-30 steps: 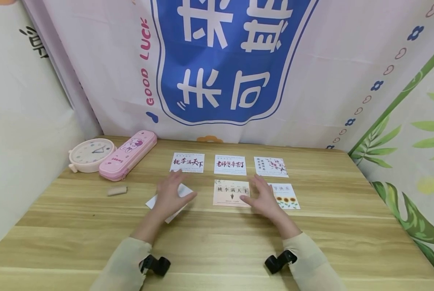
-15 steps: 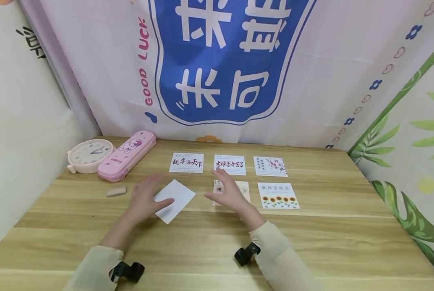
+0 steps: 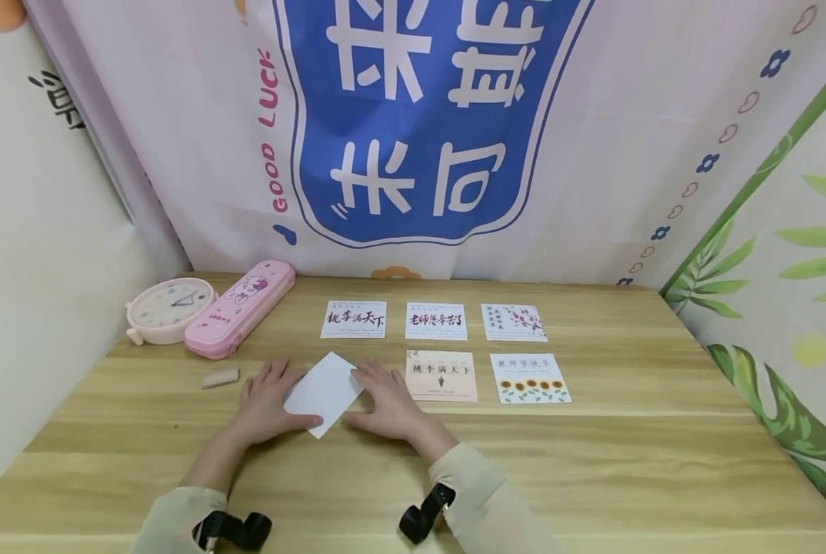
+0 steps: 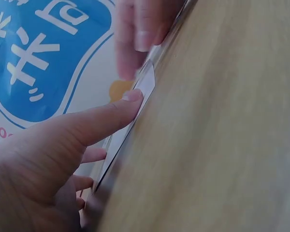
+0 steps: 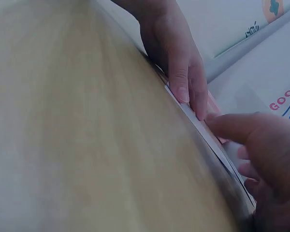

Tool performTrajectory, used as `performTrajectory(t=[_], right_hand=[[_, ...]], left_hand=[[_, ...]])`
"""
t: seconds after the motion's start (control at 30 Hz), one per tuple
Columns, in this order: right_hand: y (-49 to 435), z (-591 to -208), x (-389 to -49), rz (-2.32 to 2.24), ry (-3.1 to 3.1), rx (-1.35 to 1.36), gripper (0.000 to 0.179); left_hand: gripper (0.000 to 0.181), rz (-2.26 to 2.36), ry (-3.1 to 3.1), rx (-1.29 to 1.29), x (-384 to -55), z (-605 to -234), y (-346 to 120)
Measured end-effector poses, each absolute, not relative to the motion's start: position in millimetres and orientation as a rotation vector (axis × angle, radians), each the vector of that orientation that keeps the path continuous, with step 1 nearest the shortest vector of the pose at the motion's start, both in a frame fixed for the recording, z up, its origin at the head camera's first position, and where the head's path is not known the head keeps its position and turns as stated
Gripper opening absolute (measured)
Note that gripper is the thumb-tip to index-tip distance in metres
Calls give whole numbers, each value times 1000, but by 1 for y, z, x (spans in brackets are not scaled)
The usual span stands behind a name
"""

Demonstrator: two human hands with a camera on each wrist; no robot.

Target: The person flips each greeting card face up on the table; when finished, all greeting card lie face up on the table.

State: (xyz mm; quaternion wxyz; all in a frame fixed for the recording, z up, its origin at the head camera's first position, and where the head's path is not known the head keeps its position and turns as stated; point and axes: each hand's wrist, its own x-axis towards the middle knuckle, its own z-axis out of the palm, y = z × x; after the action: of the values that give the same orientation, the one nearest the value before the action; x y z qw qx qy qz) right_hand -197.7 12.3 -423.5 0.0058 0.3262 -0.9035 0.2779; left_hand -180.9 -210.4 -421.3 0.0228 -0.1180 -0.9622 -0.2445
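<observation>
A blank white card [image 3: 326, 392] lies turned like a diamond on the wooden table, between both hands. My left hand [image 3: 264, 408] holds its left side, the thumb lying over the card's lower edge and the fingers along the left edge. In the left wrist view that thumb presses on the white card [image 4: 123, 128]. From the right, my right hand [image 3: 388, 404] reaches in with fingertips at the card's right corner. Its thumb stays apart, beside the lower right edge. The right wrist view shows the card [image 5: 198, 123] nearly edge-on; its underside is hidden.
Three printed cards form a back row, among them a plum-blossom card [image 3: 514, 322]. In front lie a beige card [image 3: 441, 377] and a sunflower card [image 3: 531, 378]. At left are a pink pencil case [image 3: 240, 308], a round clock [image 3: 171, 310] and a small tan block [image 3: 220, 378].
Both hands have shifted left from where they were. The left hand has come down onto the white card's left side, and the right hand has left the printed cards and reached the white card.
</observation>
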Motion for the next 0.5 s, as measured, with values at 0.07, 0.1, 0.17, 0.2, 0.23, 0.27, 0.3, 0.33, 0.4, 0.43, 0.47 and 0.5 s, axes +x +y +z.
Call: performTrajectory(t=[0.07,0.1,0.17,0.2,0.23,0.27,0.3,0.33,0.4,0.43,0.47,0.5], right_hand=[[12,-425,-194,835,-2864,1024,68],[12,-426,-193,822,-2873,1025,67],[12,-425,-191,809,-2879,1026,65],[12,-424,-191,800,-2880,1028,64],[12,-425,-190,787,-2879,1029,63],[13,-425,-190,773,-2874,1028,62],[13,-425,-191,763,-2864,1028,61],[13,-424,-191,751,-2855,1028,60],[13,-425,-191,721,-2825,1036,57],[12,-425,-191,711,-2806,1042,55],[12,-424,-192,698,-2784,1050,52],[12,-424,-192,690,-2765,1055,50]], left_hand=[[85,-776,-2970,-369,-180,-423,-211],[85,-783,-2968,-372,-180,-423,-211],[84,-790,-2972,-379,-180,-422,-212],[83,-794,-2977,-385,-180,-422,-212],[83,-797,-2982,-390,-180,-422,-213],[81,-810,-2984,-394,-180,-421,-213],[80,-825,-2983,-398,-180,-420,-214],[79,-838,-2977,-397,-180,-420,-215],[75,-854,-2952,-392,-180,-421,-217],[73,-865,-2934,-385,-180,-422,-218],[71,-876,-2919,-373,-180,-423,-220],[70,-883,-2905,-360,-181,-424,-221]])
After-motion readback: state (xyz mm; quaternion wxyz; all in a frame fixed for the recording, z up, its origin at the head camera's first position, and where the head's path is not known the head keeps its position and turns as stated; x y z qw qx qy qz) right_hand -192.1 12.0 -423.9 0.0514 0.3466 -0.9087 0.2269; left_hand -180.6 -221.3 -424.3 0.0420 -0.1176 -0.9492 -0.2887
